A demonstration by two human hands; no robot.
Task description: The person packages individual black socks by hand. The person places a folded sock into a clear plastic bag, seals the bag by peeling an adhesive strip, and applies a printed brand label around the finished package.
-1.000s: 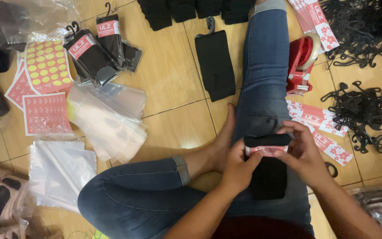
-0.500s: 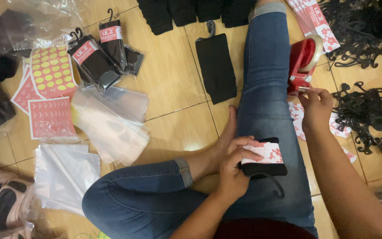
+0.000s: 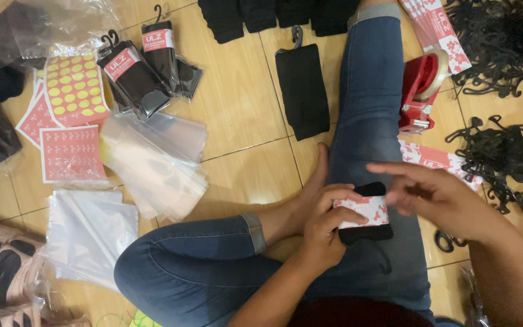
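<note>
Left hand (image 3: 322,227) grips the folded black sock with red-white paper band (image 3: 364,213), pinned on the thigh for support. Right hand (image 3: 437,197) hovers beside it, fingers loose, holding nothing.

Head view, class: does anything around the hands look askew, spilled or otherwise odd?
Nothing is damaged or spilled. The left hand holds a black sock bundle with its label slightly tilted; the right hand hovers beside it.

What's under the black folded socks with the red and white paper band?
The black folded socks with the red and white paper band sit in the left hand, above a blue-jeaned leg. What lies directly beneath is covered.
</note>
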